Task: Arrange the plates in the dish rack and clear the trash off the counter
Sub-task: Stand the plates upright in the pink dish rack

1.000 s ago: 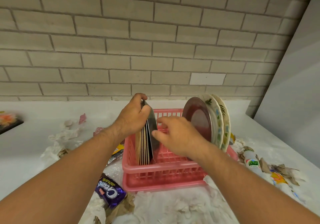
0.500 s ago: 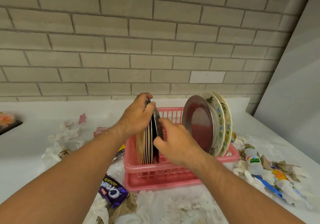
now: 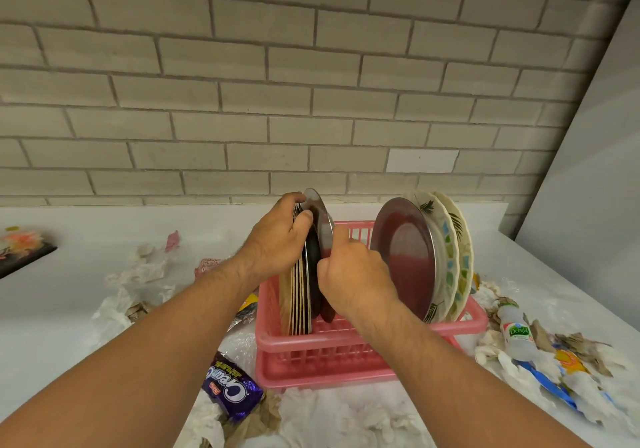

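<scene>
On a white counter [image 3: 52,326] strewn with trash [image 3: 346,420] under a grey brick wall [image 3: 311,101], the left hand [image 3: 273,243] clasped upright plates [image 3: 298,295] in the pink dish rack [image 3: 311,354] while the right hand [image 3: 349,281] pinched a steel plate [image 3: 322,219], fingertips hidden.

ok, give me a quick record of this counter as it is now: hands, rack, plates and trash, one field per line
left hand: grips the top of the plate stack, which stands on edge at the rack's left end
right hand: holds the steel plate upright beside that stack
dish rack: pink, on the counter
rack's right end: three leaning plates, one steel and two patterned
trash: purple wrapper, small bottle and crumpled tissues on the counter around the rack
</scene>
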The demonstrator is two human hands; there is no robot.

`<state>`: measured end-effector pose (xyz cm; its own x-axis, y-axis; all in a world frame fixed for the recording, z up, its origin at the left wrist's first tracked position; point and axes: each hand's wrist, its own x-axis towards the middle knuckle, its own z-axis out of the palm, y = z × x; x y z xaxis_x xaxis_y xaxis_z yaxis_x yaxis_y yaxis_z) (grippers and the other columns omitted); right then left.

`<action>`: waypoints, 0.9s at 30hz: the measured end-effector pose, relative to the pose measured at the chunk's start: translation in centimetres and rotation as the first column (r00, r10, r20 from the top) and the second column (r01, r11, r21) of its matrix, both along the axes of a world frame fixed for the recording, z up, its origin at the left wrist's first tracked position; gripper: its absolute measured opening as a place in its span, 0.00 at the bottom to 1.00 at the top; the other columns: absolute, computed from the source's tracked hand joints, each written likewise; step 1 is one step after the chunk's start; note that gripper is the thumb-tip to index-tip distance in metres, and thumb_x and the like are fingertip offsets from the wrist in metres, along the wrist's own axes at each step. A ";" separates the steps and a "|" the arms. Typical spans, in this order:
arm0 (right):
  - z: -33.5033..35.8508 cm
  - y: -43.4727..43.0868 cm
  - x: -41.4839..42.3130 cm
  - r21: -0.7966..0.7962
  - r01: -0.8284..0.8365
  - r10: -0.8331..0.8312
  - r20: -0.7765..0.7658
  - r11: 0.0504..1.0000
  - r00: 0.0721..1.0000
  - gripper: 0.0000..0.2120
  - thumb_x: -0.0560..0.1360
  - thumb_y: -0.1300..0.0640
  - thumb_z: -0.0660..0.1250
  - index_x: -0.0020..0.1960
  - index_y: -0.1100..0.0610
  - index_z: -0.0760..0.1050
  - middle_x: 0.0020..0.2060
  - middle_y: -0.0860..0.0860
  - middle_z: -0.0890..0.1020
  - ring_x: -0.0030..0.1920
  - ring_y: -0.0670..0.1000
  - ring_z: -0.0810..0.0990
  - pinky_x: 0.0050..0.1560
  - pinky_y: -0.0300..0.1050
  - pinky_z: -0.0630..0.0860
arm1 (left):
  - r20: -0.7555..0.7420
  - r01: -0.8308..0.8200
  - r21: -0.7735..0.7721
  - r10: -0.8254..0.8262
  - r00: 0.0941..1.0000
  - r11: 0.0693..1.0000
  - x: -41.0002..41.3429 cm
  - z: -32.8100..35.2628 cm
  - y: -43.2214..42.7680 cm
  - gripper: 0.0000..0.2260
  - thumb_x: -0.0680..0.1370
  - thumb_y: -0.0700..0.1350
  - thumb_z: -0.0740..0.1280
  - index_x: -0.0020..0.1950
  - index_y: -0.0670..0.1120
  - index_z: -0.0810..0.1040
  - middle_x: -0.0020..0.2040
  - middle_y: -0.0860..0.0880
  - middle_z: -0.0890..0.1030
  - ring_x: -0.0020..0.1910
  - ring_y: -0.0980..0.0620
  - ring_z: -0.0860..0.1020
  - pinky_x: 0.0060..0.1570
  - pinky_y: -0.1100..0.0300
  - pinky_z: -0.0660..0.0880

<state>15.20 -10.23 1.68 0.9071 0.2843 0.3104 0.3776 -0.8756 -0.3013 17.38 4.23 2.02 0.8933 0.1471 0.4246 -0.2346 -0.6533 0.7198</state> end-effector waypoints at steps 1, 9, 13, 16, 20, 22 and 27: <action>-0.1 0.1 0.3 0.007 0.016 -0.016 0.001 1.000 1.000 0.12 0.77 0.56 0.56 0.59 0.55 0.59 0.33 0.49 0.66 0.32 0.53 0.67 0.28 0.45 0.60 | 0.001 -0.005 0.016 0.005 1.000 1.000 0.1 0.0 0.0 0.18 0.80 0.52 0.55 0.69 0.53 0.65 0.54 0.54 0.76 0.53 0.54 0.74 0.49 0.59 0.70; 2.6 -0.8 2.3 0.042 0.022 -0.022 0.002 0.999 1.000 0.15 0.78 0.59 0.59 0.62 0.52 0.61 0.36 0.51 0.76 0.38 0.53 0.78 0.38 0.50 0.80 | -0.020 -0.008 0.006 0.008 1.000 1.000 0.2 -0.3 0.3 0.19 0.80 0.55 0.54 0.70 0.53 0.64 0.53 0.57 0.74 0.54 0.55 0.73 0.50 0.59 0.69; 6.9 -3.3 3.0 -0.053 0.116 -0.106 0.164 0.992 0.981 0.17 0.78 0.60 0.61 0.65 0.56 0.63 0.31 0.50 0.68 0.36 0.54 0.74 0.34 0.48 0.72 | -0.021 -0.028 0.016 0.029 0.999 0.999 0.1 -0.4 0.4 0.19 0.80 0.54 0.53 0.71 0.53 0.63 0.44 0.63 0.73 0.46 0.61 0.73 0.45 0.64 0.67; 9.4 -4.8 3.1 -0.090 0.202 -0.181 0.196 0.975 0.964 0.18 0.75 0.63 0.64 0.64 0.59 0.65 0.33 0.52 0.68 0.39 0.58 0.73 0.35 0.49 0.69 | -0.016 -0.041 0.036 0.041 0.999 0.999 0.1 -0.4 0.3 0.19 0.80 0.52 0.53 0.71 0.52 0.63 0.43 0.62 0.72 0.43 0.66 0.71 0.43 0.65 0.67; 9.1 -5.6 2.5 -0.180 0.242 -0.211 0.179 0.953 0.961 0.28 0.68 0.66 0.69 0.65 0.60 0.62 0.33 0.54 0.70 0.40 0.60 0.77 0.34 0.49 0.72 | 0.008 -0.033 0.051 0.033 0.999 0.998 0.0 -0.4 0.1 0.19 0.81 0.51 0.53 0.72 0.51 0.63 0.51 0.58 0.72 0.49 0.59 0.71 0.50 0.61 0.66; 7.8 -5.8 2.4 -0.215 0.241 -0.205 0.177 0.946 0.963 0.35 0.68 0.66 0.70 0.70 0.59 0.58 0.31 0.54 0.70 0.38 0.59 0.79 0.34 0.49 0.74 | 0.003 -0.027 0.053 0.027 1.000 0.998 0.0 -0.3 0.1 0.20 0.81 0.52 0.52 0.72 0.51 0.62 0.54 0.57 0.71 0.52 0.57 0.70 0.51 0.60 0.67; 4.9 -6.4 2.8 -0.371 0.187 -0.092 0.260 0.910 0.961 0.38 0.73 0.68 0.61 0.77 0.60 0.44 0.39 0.57 0.80 0.34 0.56 0.76 0.45 0.50 0.77 | -0.006 -0.024 0.049 0.025 1.000 0.998 0.1 -0.4 0.0 0.19 0.81 0.52 0.52 0.72 0.51 0.62 0.54 0.57 0.70 0.52 0.56 0.71 0.48 0.61 0.68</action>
